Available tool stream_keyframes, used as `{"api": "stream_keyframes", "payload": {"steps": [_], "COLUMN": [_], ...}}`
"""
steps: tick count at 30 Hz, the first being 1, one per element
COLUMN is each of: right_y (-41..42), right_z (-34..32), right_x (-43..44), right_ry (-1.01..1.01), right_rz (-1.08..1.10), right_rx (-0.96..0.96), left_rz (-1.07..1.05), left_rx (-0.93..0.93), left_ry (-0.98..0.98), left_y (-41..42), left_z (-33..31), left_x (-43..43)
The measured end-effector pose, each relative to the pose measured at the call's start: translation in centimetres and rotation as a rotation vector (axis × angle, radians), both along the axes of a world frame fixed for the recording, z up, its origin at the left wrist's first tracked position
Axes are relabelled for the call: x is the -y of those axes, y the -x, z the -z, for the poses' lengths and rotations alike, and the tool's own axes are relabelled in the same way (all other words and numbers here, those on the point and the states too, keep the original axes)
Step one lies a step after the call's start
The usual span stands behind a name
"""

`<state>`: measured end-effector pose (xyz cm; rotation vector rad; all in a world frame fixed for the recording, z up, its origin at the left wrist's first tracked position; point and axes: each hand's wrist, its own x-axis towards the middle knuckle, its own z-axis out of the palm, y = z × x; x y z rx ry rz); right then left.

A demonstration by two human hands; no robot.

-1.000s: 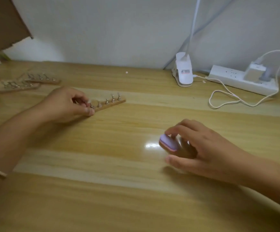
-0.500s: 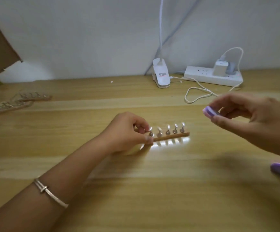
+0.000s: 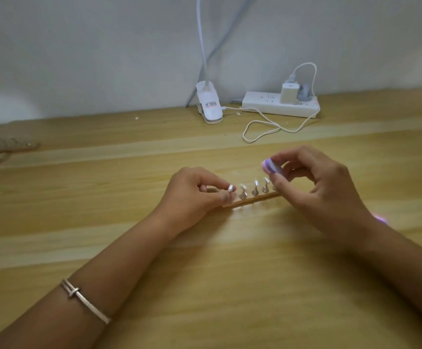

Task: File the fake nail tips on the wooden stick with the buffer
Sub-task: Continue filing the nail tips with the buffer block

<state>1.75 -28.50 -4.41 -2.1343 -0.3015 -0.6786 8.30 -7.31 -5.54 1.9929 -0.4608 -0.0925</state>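
Has brought the right hand [image 3: 323, 195] in and down since half a second ago, to just above the right end of the wooden stick [image 3: 252, 200]. Far left: spare sticks [image 3: 6, 149], blurred. Pinches the stick's left end with the left hand [image 3: 194, 195], thumb and forefinger curled round it, flat on the table [image 3: 230, 285]. Holds a row of fake nail tips [image 3: 256, 183] upright on small mounts. Grips the purple buffer [image 3: 270, 167] in right fingertips, close over the rightmost tips; cannot tell whether touching. Behind, power strip [image 3: 260, 102] holding two plugs.
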Motion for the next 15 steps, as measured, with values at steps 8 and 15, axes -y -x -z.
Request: {"api": "stream_keyframes", "payload": {"steps": [8, 15], "right_y": [0.4, 2.3], "right_z": [0.9, 1.4], "right_x": [0.5, -0.4], "right_ry": [0.166, 0.180], "right_rz": [0.074, -0.103], "right_rx": [0.259, 0.169], "left_rz": [-0.064, 0.025], "left_rx": [0.646, 0.262], "left_ry": [-0.311, 0.087], "left_y": [2.0, 5.2], "left_z": [-0.2, -0.1], "left_x": [0.1, -1.0]}}
